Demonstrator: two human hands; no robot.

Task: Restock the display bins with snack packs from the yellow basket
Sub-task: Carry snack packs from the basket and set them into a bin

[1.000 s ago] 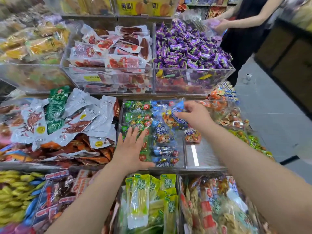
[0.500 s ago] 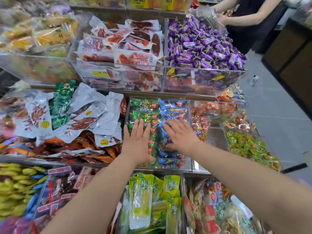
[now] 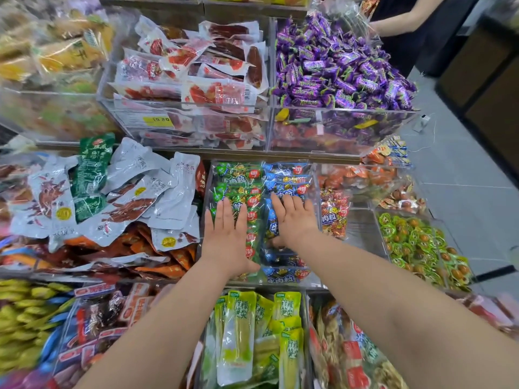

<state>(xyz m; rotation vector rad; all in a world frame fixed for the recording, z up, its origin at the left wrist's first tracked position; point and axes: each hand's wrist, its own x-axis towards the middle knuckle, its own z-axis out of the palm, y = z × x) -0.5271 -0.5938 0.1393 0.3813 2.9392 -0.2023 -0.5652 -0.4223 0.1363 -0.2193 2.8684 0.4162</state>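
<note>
Since a second ago the right hand has come back from the far end of the clear bin and now lies flat on the blue packs. The left hand lies flat beside it on the green packs. Neither grip holds anything: the fingers are straight and press down. This bin, on the middle tier of the shelf, looks filled in two tidy rows, so I judge the step in hand is patting them level. The compartment just right of it holds only a few red packs at its far end and seems to need stock. The yellow basket is out of view.
</note>
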